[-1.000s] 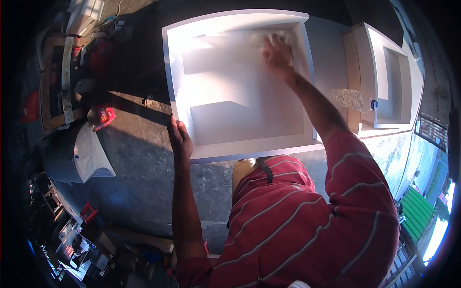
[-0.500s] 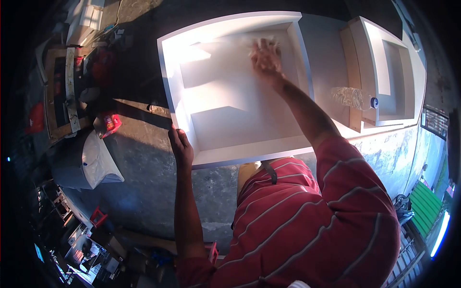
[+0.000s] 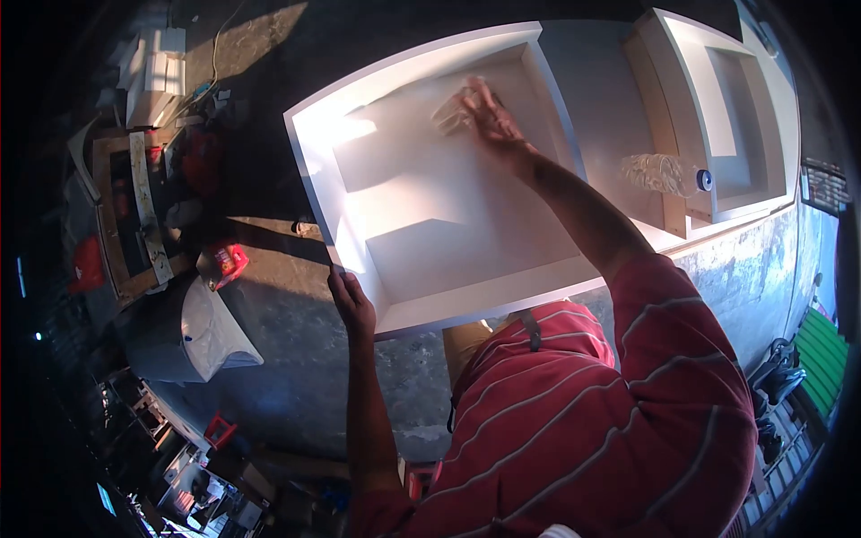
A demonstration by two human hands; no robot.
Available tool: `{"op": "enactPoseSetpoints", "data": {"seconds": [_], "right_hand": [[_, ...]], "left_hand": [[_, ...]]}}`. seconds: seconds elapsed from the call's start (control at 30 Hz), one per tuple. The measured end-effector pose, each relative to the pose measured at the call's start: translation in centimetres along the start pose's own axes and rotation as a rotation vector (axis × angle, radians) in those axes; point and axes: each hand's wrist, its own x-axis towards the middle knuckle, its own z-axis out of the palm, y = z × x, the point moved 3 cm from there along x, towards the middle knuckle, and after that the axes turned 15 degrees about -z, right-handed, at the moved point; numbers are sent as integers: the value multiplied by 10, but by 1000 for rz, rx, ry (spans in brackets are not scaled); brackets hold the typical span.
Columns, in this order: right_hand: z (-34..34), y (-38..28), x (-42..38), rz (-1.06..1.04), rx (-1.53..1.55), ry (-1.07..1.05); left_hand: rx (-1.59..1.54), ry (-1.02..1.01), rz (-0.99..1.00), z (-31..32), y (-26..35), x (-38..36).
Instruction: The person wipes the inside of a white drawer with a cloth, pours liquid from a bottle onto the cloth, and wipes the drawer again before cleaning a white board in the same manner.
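Note:
A white open box, like a drawer or shallow cabinet, lies in front of me with its open side up. My left hand is closed round its near left corner. Over the far part of the inside panel, my right hand presses down with a pale, crumpled cloth under its fingers. Motion blurs the cloth's edges. To the right of the box lies a clear plastic bottle with a blue cap, on its side.
A second white box with a wooden side stands at the right. On the floor at left are a red packet, a white curved-edged object and a wooden frame. White pieces are stacked at the far left.
My right hand has moved the cloth a little left and nearer across the inside panel. My left hand keeps its hold on the corner. The whole view has turned slightly.

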Motion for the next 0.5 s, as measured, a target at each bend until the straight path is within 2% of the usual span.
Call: {"op": "enactPoseSetpoints", "data": {"seconds": [0.07,0.1,0.13,0.2,0.23,0.27,0.33,0.37,0.43,0.47,0.5], "right_hand": [[-20,39,-5,61,-712,267],[-30,46,-3,203,-722,202],[-10,56,-2,220,-731,218],[38,94,-10,106,-98,628],[36,56,-3,40,-336,466],[40,3,2,-20,-571,294],[54,-38,10,-44,-756,79],[47,-31,7,-33,-775,82],[32,-9,7,-267,-557,195],[17,-6,9,-268,-567,201],[-7,-1,8,-2,-702,302]], "left_hand": [[-55,1,-48,0,-2,-2],[-47,-9,-33,-7,-6,1],[-56,-45,-81,-11,-10,5],[-99,-143,-181,-6,-16,7],[-164,-199,-279,-10,-15,17],[-75,-145,-256,-10,-16,28],[-242,-236,-163,-10,6,60],[-250,-254,-153,-5,16,71],[-23,-95,44,-3,35,91],[-29,-97,53,3,26,97],[-67,-142,-2,18,7,103]]}}
